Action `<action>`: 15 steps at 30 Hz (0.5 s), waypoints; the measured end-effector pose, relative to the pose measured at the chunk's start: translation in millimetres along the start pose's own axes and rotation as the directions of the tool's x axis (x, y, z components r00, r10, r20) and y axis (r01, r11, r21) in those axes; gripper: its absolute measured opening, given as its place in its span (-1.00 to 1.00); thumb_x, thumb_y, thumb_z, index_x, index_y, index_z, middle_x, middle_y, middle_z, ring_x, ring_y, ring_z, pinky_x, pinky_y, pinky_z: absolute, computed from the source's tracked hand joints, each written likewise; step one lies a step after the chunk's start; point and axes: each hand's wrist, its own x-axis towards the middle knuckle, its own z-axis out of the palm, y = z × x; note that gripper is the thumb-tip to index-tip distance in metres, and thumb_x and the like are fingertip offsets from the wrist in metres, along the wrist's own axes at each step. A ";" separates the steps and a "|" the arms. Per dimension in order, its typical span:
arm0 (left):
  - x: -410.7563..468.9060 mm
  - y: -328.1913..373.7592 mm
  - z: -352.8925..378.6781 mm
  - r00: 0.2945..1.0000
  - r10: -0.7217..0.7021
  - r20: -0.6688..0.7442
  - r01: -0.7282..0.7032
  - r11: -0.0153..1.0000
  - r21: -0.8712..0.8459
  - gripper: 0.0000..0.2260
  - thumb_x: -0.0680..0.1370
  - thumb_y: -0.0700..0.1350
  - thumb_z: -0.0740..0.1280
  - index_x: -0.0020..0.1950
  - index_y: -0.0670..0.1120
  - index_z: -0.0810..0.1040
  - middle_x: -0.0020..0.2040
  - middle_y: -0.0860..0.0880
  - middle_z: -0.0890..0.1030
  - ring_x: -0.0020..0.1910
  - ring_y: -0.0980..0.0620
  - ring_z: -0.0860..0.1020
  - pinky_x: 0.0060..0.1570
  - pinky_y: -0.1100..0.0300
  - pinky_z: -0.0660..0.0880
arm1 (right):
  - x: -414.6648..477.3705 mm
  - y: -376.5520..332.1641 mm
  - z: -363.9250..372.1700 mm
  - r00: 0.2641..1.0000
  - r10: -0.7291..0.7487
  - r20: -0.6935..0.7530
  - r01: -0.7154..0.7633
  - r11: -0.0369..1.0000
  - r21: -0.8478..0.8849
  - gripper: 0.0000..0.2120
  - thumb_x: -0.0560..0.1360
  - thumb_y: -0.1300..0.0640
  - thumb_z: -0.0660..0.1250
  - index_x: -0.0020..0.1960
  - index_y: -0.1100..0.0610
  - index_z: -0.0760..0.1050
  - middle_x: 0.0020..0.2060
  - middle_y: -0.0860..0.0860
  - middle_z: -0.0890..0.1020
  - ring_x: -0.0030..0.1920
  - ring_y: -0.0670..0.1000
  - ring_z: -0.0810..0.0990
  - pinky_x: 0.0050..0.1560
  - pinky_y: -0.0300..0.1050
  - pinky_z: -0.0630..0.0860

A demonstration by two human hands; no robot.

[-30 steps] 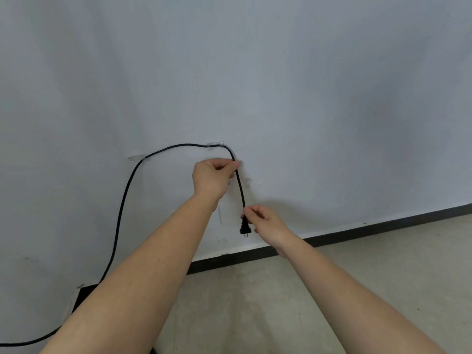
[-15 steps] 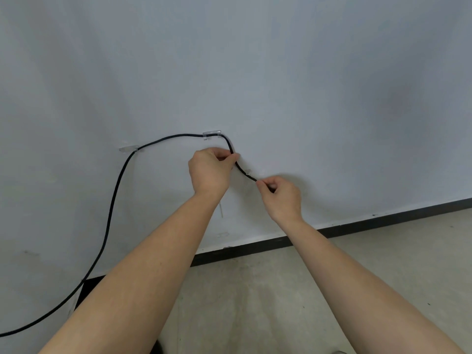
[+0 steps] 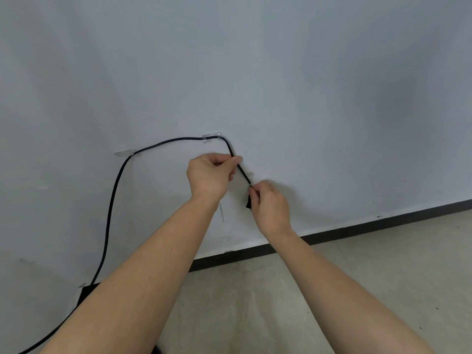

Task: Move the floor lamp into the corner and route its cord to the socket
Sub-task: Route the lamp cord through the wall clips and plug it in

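Black round cord (image 3: 112,200), matte and finely braided-looking, climbing the smooth pale grey wall (image 3: 281,72) from 7 o'clock, bending through a clear plastic clip (image 3: 125,152) at 9 o'clock, then arcing on to a second clear clip (image 3: 211,136) near centre. From there, bent sharply down toward 5 o'clock. Left hand (image 3: 209,175) curled almost closed, thumb and forefinger pinching the cord just below the second clip. Right hand (image 3: 270,208) just beside it at 4 o'clock, fingers folded in, fingertips nipping the cord's lower end; black plug (image 3: 248,203) partly showing under the palm. Small pale tab (image 3: 249,174) on the wall behind the taut stretch between the hands; cannot tell what. Glossy black skirting strip (image 3: 383,221) along the wall's foot, matte beige floor (image 3: 357,264) below. Bare forearms, no sleeves.
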 end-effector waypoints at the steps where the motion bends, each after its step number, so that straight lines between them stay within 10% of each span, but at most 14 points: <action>1: -0.1 0.0 -0.1 1.000 -0.010 0.008 0.011 1.000 -0.014 -0.88 0.38 -0.15 0.59 -0.20 -0.15 0.69 -0.36 -0.05 0.66 -0.39 0.07 0.60 -0.22 0.15 0.64 | -1.2 -0.8 2.7 0.999 0.031 -0.009 -0.031 0.999 0.043 -0.79 0.62 0.12 0.26 -0.04 0.25 0.55 -0.18 0.13 0.63 -0.23 0.13 0.60 -0.22 0.10 0.54; 10: 0.2 2.8 -4.9 0.995 -0.007 0.095 0.006 1.000 0.008 -0.89 0.42 -0.13 0.56 -0.18 -0.15 0.71 -0.31 -0.08 0.68 -0.33 0.04 0.62 -0.17 0.15 0.64 | -4.6 -13.9 8.9 0.959 0.141 0.246 -0.222 0.913 0.341 -0.88 0.57 0.18 0.33 0.00 0.15 0.65 -0.16 0.03 0.72 -0.15 0.02 0.68 -0.05 -0.05 0.59; 15: -10.6 -14.7 -35.0 0.934 0.269 0.235 -0.348 0.835 0.427 -0.87 0.56 -0.02 0.36 -0.04 -0.01 0.69 -0.13 0.13 0.69 -0.15 0.19 0.61 -0.10 0.29 0.49 | 8.5 -9.6 -21.2 0.821 0.079 0.566 -0.221 0.957 0.188 -0.73 0.57 0.12 0.30 0.26 0.04 0.58 -0.02 0.06 0.72 -0.07 0.09 0.69 0.09 0.01 0.58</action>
